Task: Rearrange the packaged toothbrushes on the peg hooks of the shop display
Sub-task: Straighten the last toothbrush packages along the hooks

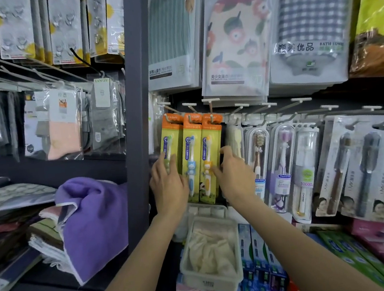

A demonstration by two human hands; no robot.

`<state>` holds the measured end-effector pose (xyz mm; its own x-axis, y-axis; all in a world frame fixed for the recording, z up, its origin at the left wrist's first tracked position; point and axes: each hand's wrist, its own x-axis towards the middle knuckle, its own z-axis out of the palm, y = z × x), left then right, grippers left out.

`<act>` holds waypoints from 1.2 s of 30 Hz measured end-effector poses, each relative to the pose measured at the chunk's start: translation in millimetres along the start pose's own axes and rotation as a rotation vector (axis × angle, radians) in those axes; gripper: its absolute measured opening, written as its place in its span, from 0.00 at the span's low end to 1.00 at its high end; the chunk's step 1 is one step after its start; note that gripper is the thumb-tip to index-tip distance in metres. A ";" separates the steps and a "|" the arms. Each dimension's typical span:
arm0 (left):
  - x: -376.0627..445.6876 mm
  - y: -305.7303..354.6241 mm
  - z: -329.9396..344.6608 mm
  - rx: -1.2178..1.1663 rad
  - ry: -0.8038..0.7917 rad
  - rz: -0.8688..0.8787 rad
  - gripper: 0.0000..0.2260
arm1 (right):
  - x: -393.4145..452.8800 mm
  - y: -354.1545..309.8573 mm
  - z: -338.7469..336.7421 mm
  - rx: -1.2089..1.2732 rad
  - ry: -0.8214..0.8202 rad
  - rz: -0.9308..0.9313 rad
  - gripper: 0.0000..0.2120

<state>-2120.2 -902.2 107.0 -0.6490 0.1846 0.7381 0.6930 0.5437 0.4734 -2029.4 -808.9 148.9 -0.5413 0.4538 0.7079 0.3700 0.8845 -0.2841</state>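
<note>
Three orange-and-yellow children's toothbrush packs hang side by side on peg hooks (pixel 191 109): a green one (pixel 170 133), a blue one (pixel 192 152) and an orange one (pixel 211 148). My left hand (pixel 168 182) lies flat with straight fingers on the lower part of the green pack. My right hand (pixel 234 174) is at the right edge of the orange pack, with its fingertips touching the pack's front and its thumb up beside a pale pack (pixel 234 139). Clear-cased toothbrushes (pixel 280 160) hang further right.
Packaged towels (pixel 233 49) hang above the hooks. A clear bin of cloths (pixel 209 248) and toothpaste boxes (pixel 254 256) sit below. A grey upright post (pixel 136 127) borders the packs on the left. Folded purple cloth (pixel 93 219) and socks (pixel 63 124) fill the left shelves.
</note>
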 end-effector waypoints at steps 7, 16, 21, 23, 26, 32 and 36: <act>-1.8 4.0 -1.5 -0.025 0.001 0.011 0.23 | -0.3 0.3 -0.1 -0.026 -0.006 0.000 0.16; -32.3 18.4 -6.9 -0.150 0.113 0.079 0.18 | -16.5 38.2 -31.1 0.214 -0.007 -0.035 0.12; -59.3 65.1 -2.5 -0.247 0.042 0.128 0.16 | -31.8 112.6 -68.0 0.128 -0.019 0.045 0.12; -69.9 93.1 4.8 -0.268 -0.006 0.149 0.17 | -38.2 148.9 -85.0 -0.020 -0.013 0.042 0.15; -86.7 137.7 23.4 -0.284 -0.039 0.205 0.18 | -48.6 207.8 -115.8 -0.187 0.016 0.084 0.17; -113.0 236.8 68.9 -0.209 -0.040 0.332 0.20 | -61.6 322.2 -163.1 -0.146 0.051 0.257 0.22; -119.4 304.4 101.9 -0.193 -0.017 0.358 0.21 | -53.3 377.0 -187.8 0.037 0.203 0.250 0.18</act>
<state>-1863.8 -675.3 114.0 -0.3595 0.3489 0.8655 0.9214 0.2793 0.2702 -1719.3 -519.9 125.5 -0.2740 0.6297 0.7269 0.4429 0.7535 -0.4859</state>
